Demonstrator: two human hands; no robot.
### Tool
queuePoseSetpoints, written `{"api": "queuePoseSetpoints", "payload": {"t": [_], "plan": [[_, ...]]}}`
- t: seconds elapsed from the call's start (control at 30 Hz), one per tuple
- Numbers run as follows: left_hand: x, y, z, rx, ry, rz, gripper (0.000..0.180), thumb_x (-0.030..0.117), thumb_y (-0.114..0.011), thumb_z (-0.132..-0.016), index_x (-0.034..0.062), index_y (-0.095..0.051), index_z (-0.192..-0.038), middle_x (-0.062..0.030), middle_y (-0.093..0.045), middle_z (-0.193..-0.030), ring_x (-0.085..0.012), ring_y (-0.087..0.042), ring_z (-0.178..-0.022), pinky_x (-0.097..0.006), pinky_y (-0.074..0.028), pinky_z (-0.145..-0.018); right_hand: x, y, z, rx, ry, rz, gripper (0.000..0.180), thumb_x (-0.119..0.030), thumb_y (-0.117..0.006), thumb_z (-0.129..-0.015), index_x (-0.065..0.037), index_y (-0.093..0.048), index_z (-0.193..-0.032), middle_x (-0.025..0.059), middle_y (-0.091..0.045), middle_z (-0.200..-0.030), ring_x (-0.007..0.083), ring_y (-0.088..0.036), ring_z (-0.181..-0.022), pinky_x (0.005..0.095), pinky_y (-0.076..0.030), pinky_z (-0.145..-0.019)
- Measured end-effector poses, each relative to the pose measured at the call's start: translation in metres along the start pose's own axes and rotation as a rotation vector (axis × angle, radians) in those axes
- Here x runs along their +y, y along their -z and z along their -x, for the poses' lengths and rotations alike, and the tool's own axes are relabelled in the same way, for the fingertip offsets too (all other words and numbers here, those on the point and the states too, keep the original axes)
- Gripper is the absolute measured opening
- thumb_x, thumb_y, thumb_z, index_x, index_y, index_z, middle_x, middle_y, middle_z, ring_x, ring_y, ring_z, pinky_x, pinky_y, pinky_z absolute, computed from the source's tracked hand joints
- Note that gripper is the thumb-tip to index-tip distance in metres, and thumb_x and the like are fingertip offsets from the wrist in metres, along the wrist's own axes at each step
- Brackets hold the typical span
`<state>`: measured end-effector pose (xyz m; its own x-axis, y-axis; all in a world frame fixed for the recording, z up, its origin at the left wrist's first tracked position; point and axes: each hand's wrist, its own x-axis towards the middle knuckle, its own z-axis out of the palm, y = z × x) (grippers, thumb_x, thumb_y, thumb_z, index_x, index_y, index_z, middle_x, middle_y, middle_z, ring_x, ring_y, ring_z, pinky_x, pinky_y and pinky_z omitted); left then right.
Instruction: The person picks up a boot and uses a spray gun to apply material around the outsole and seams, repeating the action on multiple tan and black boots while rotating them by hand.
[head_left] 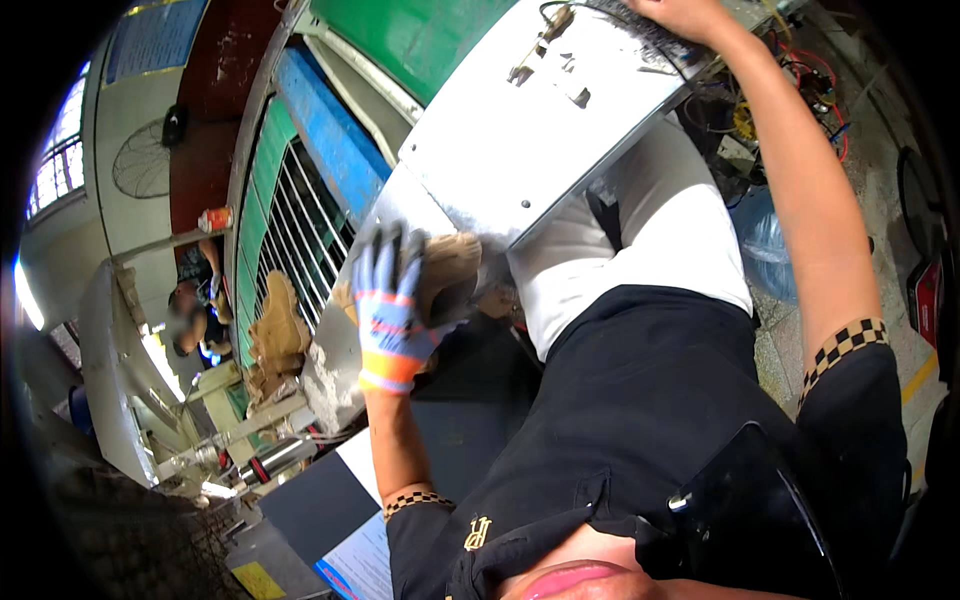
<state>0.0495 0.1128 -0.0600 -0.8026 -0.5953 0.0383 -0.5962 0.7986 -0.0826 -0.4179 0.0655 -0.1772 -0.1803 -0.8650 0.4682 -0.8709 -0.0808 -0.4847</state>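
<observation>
My left hand wears a grey, blue and orange work glove. Its fingers are stretched out and spread, pointing away from me. Right beside the fingers is a tan boot-shaped piece, partly hidden by the glove; whether they touch is unclear. My bare right hand is at the top edge, over the far right corner of a white metal tabletop. Its fingers are mostly cut off there, near dark crumbs. A few small brownish scraps lie on the tabletop.
Another tan boot stands left, by a metal grille and a blue beam. Tangled wires and a clear plastic bottle are on the right. A person works at the far left.
</observation>
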Motion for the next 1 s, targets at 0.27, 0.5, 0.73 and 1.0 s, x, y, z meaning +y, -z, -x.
{"api": "queuePoseSetpoints", "payload": {"t": [0.27, 0.5, 0.73, 1.0], "plan": [[-0.036, -0.009, -0.008, 0.210, -0.070, 0.026, 0.077, 0.024, -0.091, -0.058, 0.0057, -0.058, -0.124, -0.0113, -0.064, -0.113, -0.0297, -0.061, -0.102, -0.040, -0.047, -0.093, -0.023, 0.020, 0.037, 0.386, 0.015, -0.264, 0.033, -0.012, -0.064, -0.082, -0.002, -0.065, -0.114, 0.0191, -0.067, -0.106, 0.0344, -0.065, -0.100, 0.0374, -0.051, -0.089], [-0.060, 0.053, 0.023, 0.885, 0.245, 0.516, 0.059, 0.036, -0.068, -0.085, -0.0040, -0.053, -0.126, -0.0173, -0.061, -0.121, -0.0297, -0.059, -0.112, -0.043, -0.048, -0.099, -0.108, -0.020, 0.054, 0.264, 0.344, -0.230, 0.024, -0.013, -0.060, -0.075, -0.002, -0.069, -0.096, 0.0161, -0.066, -0.077, 0.0329, -0.066, -0.068, 0.0423, -0.054, -0.063], [-0.078, 0.025, -0.032, 0.926, 0.075, 0.495, 0.067, 0.054, -0.046, -0.093, -0.0052, -0.053, -0.122, -0.0178, -0.060, -0.116, -0.0291, -0.060, -0.106, -0.042, -0.048, -0.094, -0.134, -0.005, 0.032, 0.283, 0.519, -0.038, 0.022, -0.012, -0.060, -0.071, 0.001, -0.066, -0.088, 0.0179, -0.066, -0.090, 0.0319, -0.066, -0.086, 0.0407, -0.054, -0.075], [-0.090, 0.027, -0.079, 0.849, -0.047, 0.787, 0.072, 0.049, -0.060, -0.084, -0.0105, -0.050, -0.124, -0.0182, -0.063, -0.109, -0.0273, -0.061, -0.101, -0.040, -0.047, -0.093, -0.008, -0.001, -0.014, -0.015, -0.074, -0.015, 0.049, -0.012, -0.064, -0.069, 0.000, -0.060, -0.116, 0.0249, -0.063, -0.110, 0.0391, -0.060, -0.106, 0.0410, -0.049, -0.092]]}}
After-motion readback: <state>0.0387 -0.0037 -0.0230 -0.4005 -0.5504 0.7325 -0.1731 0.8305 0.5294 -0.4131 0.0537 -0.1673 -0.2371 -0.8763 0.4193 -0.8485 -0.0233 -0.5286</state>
